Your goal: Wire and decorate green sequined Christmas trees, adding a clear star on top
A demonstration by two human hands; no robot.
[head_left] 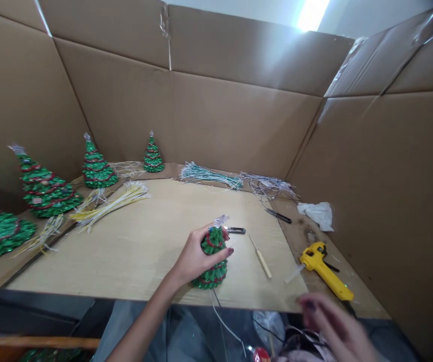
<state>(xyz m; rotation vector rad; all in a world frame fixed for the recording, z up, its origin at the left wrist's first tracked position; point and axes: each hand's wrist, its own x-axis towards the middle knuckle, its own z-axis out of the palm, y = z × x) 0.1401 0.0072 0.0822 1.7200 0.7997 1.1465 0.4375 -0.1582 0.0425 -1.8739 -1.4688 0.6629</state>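
Observation:
My left hand [197,254] is wrapped round a small green Christmas tree [214,276] with red garland, near the table's front edge. A clear star [221,220] tops the tree, and a thin wire [220,318] trails from its base over the edge. Smeared by motion, my right hand [333,322] is at the lower right, nearest to a yellow glue gun [324,269]; its finger state is unclear. A wooden-handled awl [262,261] and a black craft knife [235,230] lie beside the tree.
Several finished trees [98,168] stand along the left and back. Bundles of yellow-white wires [111,206] and green-white wires [211,175] lie around the table [126,256]. A second knife [279,216] and white tissue [316,215] sit right. Cardboard walls [239,120] enclose the table.

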